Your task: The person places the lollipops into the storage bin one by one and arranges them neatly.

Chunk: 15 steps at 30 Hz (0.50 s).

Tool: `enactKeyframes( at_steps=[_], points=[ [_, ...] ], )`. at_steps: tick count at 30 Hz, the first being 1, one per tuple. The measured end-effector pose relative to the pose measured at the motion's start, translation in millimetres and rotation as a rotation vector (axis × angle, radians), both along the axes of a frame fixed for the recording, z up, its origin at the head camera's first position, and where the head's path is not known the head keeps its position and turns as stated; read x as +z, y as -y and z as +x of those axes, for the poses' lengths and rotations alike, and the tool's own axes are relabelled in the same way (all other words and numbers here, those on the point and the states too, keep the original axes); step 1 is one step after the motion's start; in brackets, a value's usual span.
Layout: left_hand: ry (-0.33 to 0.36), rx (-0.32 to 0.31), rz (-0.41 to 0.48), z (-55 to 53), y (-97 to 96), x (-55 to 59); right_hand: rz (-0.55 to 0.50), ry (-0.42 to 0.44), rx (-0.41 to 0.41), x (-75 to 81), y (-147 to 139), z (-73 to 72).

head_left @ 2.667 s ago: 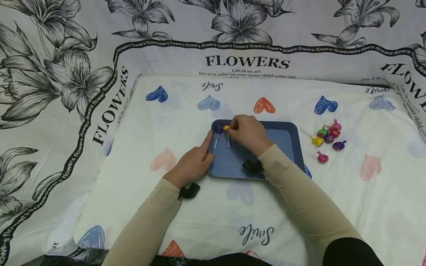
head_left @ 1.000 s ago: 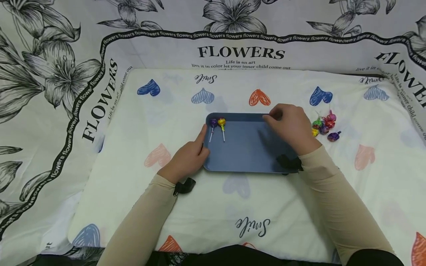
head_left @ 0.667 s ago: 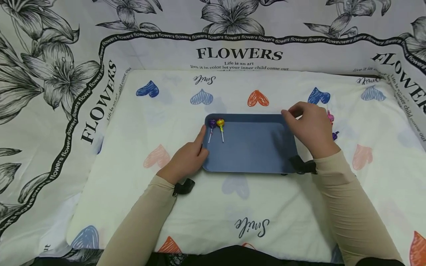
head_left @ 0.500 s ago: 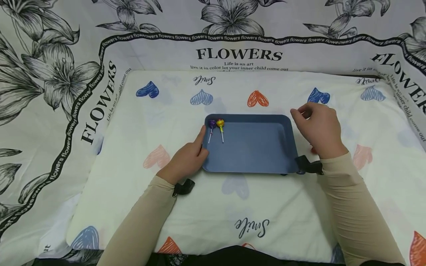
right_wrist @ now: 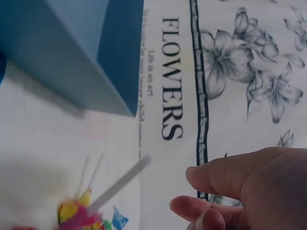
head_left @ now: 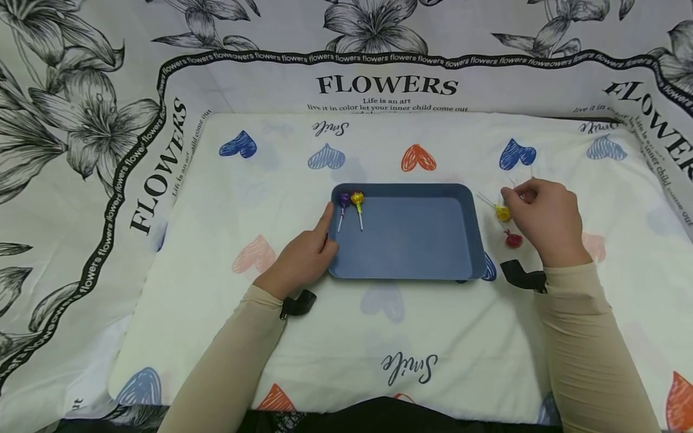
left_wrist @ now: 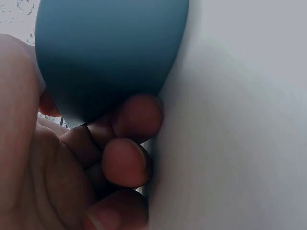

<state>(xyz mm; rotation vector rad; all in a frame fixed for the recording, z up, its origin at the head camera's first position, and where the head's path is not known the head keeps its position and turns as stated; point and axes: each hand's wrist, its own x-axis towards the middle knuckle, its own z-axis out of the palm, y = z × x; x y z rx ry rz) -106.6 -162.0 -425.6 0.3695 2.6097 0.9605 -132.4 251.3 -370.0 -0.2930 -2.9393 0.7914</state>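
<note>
The left hand (head_left: 298, 261) grips the left edge of a shallow blue tray (head_left: 411, 237), its index finger laid along the rim and other fingers curled against the wall in the left wrist view. Inside the tray's far left corner, a purple lollipop (head_left: 344, 200) and a yellow lollipop (head_left: 357, 198) lie side by side, sticks toward the person. The right hand (head_left: 549, 222) hovers over a pile of lollipops right of the tray, thumb and fingers apart with nothing between them. A loose yellow lollipop (head_left: 503, 213) and a dark pink lollipop (head_left: 514, 239) show beside it; others are hidden beneath.
A white cloth (head_left: 303, 349) printed with hearts lies under the tray. Behind it spreads a floral cloth (head_left: 379, 30) with black lettering. Both wrists carry small black cameras; the right camera (head_left: 522, 276) sits near the tray's right side.
The right hand has let go of the yellow lollipop in the tray and moved right, over the loose lollipops. The left hand has stayed at the tray's left edge.
</note>
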Motion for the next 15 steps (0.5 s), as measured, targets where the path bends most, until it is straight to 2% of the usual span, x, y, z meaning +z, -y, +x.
enactKeyframes(
  at_steps=[5,9,15],
  points=[
    [0.004,0.000,-0.004,-0.1,0.9,-0.3,0.005,0.069,-0.034,-3.4,-10,5.8],
    [-0.001,-0.005,-0.006,-0.3,0.7,-1.4,0.009,0.129,-0.026,-7.3,-19,11.7],
    [-0.003,-0.002,0.003,-0.3,0.0,-2.0,-0.004,0.167,-0.015,-14.7,-26,18.5]
  ],
)
